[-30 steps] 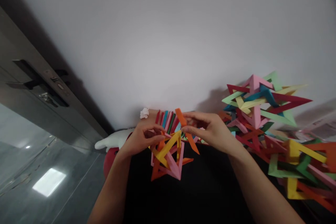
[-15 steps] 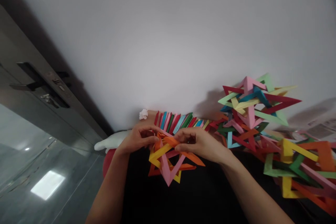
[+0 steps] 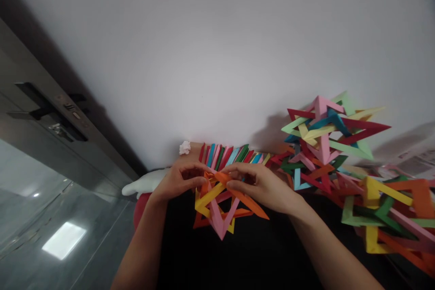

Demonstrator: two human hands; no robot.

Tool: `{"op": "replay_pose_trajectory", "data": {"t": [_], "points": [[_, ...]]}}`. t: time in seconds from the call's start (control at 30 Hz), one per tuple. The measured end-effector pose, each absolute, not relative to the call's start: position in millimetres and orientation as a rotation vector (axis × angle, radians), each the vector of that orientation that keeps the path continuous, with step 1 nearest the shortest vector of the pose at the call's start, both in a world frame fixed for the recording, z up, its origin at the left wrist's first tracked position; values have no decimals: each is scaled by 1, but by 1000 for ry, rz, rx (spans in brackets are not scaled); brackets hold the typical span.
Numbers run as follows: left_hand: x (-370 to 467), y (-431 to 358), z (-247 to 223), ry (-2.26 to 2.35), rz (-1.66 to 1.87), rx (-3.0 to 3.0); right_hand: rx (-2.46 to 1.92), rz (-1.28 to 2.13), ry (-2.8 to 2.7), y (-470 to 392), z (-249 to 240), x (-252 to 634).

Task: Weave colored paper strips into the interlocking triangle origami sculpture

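Between my two hands is an origami star (image 3: 217, 217) of folded, interlocking paper strips in orange, yellow and pink. Thumb and fingers of my left hand (image 3: 185, 180) pinch its upper left part, at an orange strip. With thumb and fingers closed, my right hand (image 3: 256, 183) grips the orange strip (image 3: 249, 204) at the upper right, which slants down to a sharp point. One pink corner of the star points down towards me. My fingers partly hide the joints at the top.
Behind my hands lies a row of folded paper strips (image 3: 226, 156) in several colours, beside a crumpled white paper (image 3: 185, 147). Finished-looking paper stars (image 3: 324, 133) stack up at the right, with another (image 3: 384, 217) nearer me. A door with a handle (image 3: 37, 111) stands at the left.
The star has shifted slightly to the right. My right fingers have straightened and moved inward along the orange strip; my left hand keeps its pinch.
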State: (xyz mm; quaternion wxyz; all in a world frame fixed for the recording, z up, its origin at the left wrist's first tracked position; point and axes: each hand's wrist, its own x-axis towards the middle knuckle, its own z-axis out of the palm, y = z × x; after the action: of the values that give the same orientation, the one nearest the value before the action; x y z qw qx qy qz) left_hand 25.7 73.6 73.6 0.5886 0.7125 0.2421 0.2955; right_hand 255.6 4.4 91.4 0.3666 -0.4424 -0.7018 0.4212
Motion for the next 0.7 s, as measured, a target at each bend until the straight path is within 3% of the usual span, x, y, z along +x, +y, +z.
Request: {"op": "replay_pose_trajectory", "data": {"t": [0.7], "points": [[29, 70, 72, 549, 682, 1648, -1228, 1056, -1814, -3, 92, 236]]}}
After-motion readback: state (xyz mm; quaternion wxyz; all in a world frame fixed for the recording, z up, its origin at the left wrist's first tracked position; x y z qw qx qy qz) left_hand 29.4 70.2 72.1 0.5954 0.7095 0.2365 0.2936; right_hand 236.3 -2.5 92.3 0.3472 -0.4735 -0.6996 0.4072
